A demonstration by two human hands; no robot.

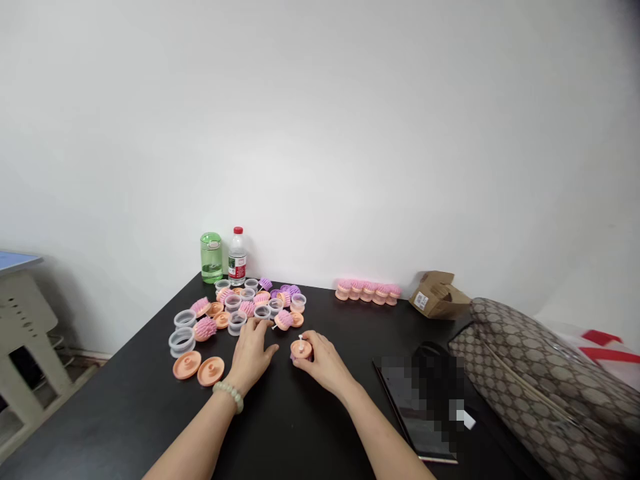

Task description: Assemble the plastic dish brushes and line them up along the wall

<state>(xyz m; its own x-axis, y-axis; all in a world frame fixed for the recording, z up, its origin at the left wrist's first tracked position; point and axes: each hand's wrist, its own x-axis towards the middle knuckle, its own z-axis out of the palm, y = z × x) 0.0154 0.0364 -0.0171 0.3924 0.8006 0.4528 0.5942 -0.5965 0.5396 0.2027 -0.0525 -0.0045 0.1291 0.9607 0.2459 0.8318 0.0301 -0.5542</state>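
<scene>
Left forearm (195, 433) runs to the left hand (250, 357), its fingers (259, 325) spread apart just beside a pile of plastic parts (247, 303), while the right hand (325, 365) has fingers clamped on a light, stiff peach disc (301, 350) at one o'clock, best gripped by its rim.

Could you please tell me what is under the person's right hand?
Under the right hand sits a peach plastic disc with a white peg on top. A purple part shows beneath its edge, but the fingers hide the rest.
</scene>
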